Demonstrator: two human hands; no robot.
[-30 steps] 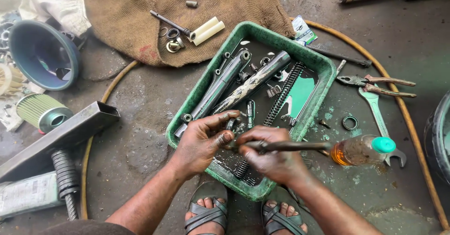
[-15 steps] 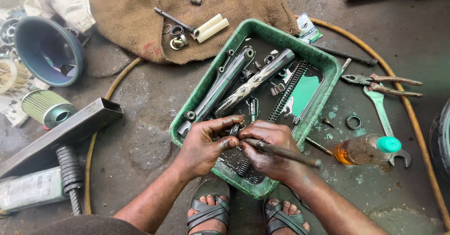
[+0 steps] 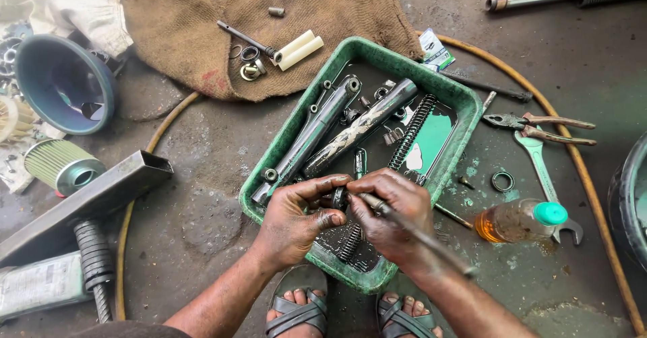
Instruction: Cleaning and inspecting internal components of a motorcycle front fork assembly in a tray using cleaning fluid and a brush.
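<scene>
From the head camera, looking straight down, both greasy hands meet over the near end of the green plastic tray, which sits on the stained concrete floor just ahead of the person's sandalled feet. The left hand curls in from the left, thumb and fingertips pinched on a small dark round part held right at the middle, above the tray's oily floor. The right hand is clenched around a slim metal rod, whose near tip meets that round part while its long end runs down and right across the wrist. Inside the tray, two long grey fork tubes lie side by side on the diagonal, a black coil spring lies just right of them, and a second short spring pokes out beneath the hands. Right of the tray, a clear bottle of amber oil with a teal cap lies on its side, touching a spanner; pliers rest just above, and a small ring sits between tray and bottle. A thin orange hose curves around that side. Up top, a burlap sack carries a bolt, rings and two cream cylinders. Far left sit a blue funnel-shaped housing, a cylindrical air filter and a dark metal channel.
</scene>
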